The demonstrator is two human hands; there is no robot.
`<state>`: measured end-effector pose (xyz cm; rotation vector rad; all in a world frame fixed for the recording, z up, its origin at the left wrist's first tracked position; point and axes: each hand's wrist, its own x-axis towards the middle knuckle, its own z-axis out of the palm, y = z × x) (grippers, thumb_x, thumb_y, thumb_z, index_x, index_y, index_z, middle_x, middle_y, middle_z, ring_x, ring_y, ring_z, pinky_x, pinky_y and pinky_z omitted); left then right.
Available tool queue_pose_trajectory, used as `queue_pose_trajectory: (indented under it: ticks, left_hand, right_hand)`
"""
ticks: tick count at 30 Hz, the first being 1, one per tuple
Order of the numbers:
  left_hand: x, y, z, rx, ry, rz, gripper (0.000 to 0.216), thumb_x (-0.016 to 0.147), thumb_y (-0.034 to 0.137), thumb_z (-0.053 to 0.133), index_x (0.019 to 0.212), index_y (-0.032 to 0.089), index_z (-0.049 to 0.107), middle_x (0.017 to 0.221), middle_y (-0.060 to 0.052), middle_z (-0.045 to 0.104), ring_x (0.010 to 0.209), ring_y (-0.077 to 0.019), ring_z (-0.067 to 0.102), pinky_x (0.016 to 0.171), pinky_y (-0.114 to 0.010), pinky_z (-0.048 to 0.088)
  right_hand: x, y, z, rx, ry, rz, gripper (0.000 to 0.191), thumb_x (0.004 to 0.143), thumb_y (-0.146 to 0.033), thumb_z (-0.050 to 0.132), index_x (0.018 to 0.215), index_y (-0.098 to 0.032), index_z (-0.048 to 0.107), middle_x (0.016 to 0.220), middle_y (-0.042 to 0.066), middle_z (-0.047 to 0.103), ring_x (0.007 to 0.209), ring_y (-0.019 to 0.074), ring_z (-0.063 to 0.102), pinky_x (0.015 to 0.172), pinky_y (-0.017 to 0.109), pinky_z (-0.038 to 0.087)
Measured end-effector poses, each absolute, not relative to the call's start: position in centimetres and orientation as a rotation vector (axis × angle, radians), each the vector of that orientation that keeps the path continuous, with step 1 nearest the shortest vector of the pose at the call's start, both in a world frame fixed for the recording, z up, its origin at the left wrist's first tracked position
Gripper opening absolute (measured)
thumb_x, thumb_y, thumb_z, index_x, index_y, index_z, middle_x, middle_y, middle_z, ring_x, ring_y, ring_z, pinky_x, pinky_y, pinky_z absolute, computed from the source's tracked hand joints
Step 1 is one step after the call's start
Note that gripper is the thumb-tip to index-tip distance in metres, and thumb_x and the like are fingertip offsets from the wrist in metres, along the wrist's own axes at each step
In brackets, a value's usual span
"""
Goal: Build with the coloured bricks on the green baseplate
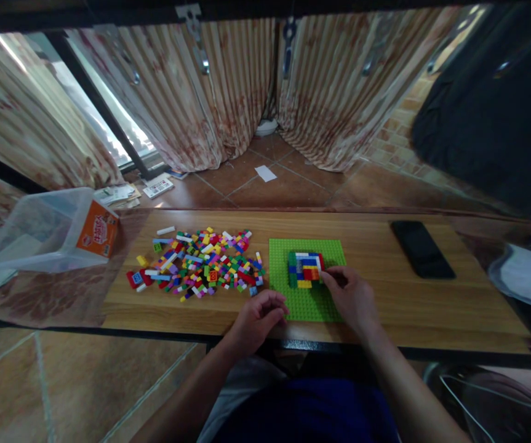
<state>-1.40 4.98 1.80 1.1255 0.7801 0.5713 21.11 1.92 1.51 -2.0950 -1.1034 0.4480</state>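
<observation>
A green studded baseplate (pixel 277 252) lies on the wooden table. On it stands a small, roughly square build of coloured toy bricks (pixel 306 269), with blue, white, red, yellow and green pieces. My right hand (pixel 354 299) is at the right side of this build, thumb and forefinger pinched on a small brick there, mostly hidden by the fingertips. At the baseplate's lower left edge rests my left hand (pixel 258 317), fingers loosely curled, thumb apart from them, with nothing visible between. Left of the baseplate spreads a pile of loose toy bricks (pixel 210 261) in many colours.
A black phone (pixel 423 249) lies on the right of the table (pixel 367 240). Beyond the left end stands a clear plastic box (pixel 48 215) with an orange label. A plastic-wrapped white item (pixel 528 277) is past the right end. Curtains (pixel 228 92) hang behind.
</observation>
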Motion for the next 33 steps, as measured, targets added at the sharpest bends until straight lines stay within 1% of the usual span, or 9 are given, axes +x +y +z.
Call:
queue_pose_trajectory:
  ticks: [5, 9, 15, 19, 23, 26, 28, 30, 33]
  left_hand:
    - [-1.4, 5.0, 1.9, 1.104, 0.772, 0.568, 0.026, 0.082, 0.033, 0.067, 0.098, 0.016, 0.058, 0.084, -0.002, 0.065, 0.067, -0.0115, 0.061, 0.068, -0.026, 0.046]
    - [-1.3, 4.9, 2.0, 1.095, 0.788, 0.552, 0.025, 0.082, 0.033, 0.067, 0.098, 0.016, 0.059, 0.085, -0.002, 0.065, 0.068, -0.0115, 0.060, 0.070, -0.027, 0.046]
    - [-1.2, 4.9, 2.0, 1.057, 0.790, 0.554, 0.025, 0.080, 0.033, 0.068, 0.097, 0.017, 0.058, 0.083, -0.001, 0.065, 0.067, -0.0111, 0.060, 0.069, -0.026, 0.046]
    - [-1.2, 4.9, 1.8, 1.072, 0.792, 0.563, 0.026, 0.081, 0.034, 0.068, 0.097, 0.017, 0.058, 0.083, -0.002, 0.065, 0.067, -0.0114, 0.060, 0.069, -0.026, 0.046]
    - [-1.5, 4.4, 1.5, 1.136, 0.800, 0.586, 0.021, 0.082, 0.030, 0.065, 0.097, 0.017, 0.059, 0.084, -0.002, 0.064, 0.068, -0.0113, 0.060, 0.068, -0.025, 0.046]
    - [-2.1, 3.9, 1.8, 1.219, 0.842, 0.574, 0.015, 0.084, 0.024, 0.061, 0.096, 0.016, 0.060, 0.084, -0.002, 0.064, 0.070, -0.0119, 0.060, 0.068, -0.025, 0.046]
    - [-2.8, 3.7, 2.1, 1.266, 0.879, 0.569, 0.012, 0.084, 0.022, 0.059, 0.095, 0.017, 0.061, 0.083, -0.002, 0.063, 0.071, -0.0123, 0.060, 0.067, -0.024, 0.046]
    - [-3.6, 3.6, 2.4, 1.299, 0.915, 0.580, 0.011, 0.084, 0.021, 0.058, 0.094, 0.017, 0.062, 0.083, -0.002, 0.063, 0.070, -0.0123, 0.059, 0.066, -0.024, 0.046]
    - [-4.9, 3.6, 2.3, 1.340, 0.963, 0.616, 0.011, 0.086, 0.022, 0.057, 0.094, 0.018, 0.063, 0.084, -0.002, 0.062, 0.069, -0.0122, 0.058, 0.066, -0.024, 0.046]
  right_hand:
    - [20.9, 1.9, 1.3, -2.081, -1.133, 0.404, 0.047, 0.080, -0.064, 0.057, 0.084, -0.018, 0.068, 0.081, 0.008, 0.069, 0.069, 0.0199, 0.061, 0.067, 0.035, 0.045]
    - [20.7, 1.7, 1.1, -2.047, -1.209, 0.364, 0.046, 0.085, -0.062, 0.052, 0.085, -0.018, 0.066, 0.081, 0.008, 0.068, 0.069, 0.0197, 0.060, 0.066, 0.034, 0.045]
    - [20.1, 1.6, 0.0, -2.017, -1.286, 0.239, 0.042, 0.092, -0.055, 0.043, 0.093, -0.018, 0.063, 0.089, 0.012, 0.067, 0.079, 0.0235, 0.060, 0.074, 0.039, 0.047]
    - [20.1, 1.7, -0.4, -1.998, -1.306, 0.214, 0.043, 0.093, -0.055, 0.042, 0.096, -0.018, 0.063, 0.091, 0.013, 0.067, 0.084, 0.0251, 0.061, 0.077, 0.041, 0.048]
    - [20.4, 1.6, -0.3, -2.002, -1.297, 0.241, 0.045, 0.091, -0.057, 0.043, 0.097, -0.017, 0.064, 0.095, 0.013, 0.069, 0.083, 0.0246, 0.062, 0.077, 0.041, 0.049]
    - [20.8, 1.2, -0.1, -1.977, -1.270, 0.292, 0.047, 0.092, -0.055, 0.040, 0.101, -0.017, 0.065, 0.098, 0.014, 0.070, 0.087, 0.0251, 0.064, 0.079, 0.040, 0.050]
    - [21.3, 1.0, 0.0, -1.982, -1.231, 0.338, 0.047, 0.092, -0.054, 0.039, 0.103, -0.017, 0.066, 0.097, 0.013, 0.071, 0.086, 0.0250, 0.066, 0.078, 0.040, 0.050]
    - [22.0, 0.9, 0.2, -1.992, -1.187, 0.368, 0.047, 0.091, -0.055, 0.040, 0.103, -0.017, 0.067, 0.092, 0.011, 0.072, 0.080, 0.0241, 0.067, 0.074, 0.038, 0.051]
    - [23.1, 1.4, 0.6, -1.980, -1.171, 0.336, 0.046, 0.089, -0.055, 0.043, 0.101, -0.018, 0.068, 0.091, 0.010, 0.072, 0.076, 0.0231, 0.067, 0.069, 0.036, 0.051]
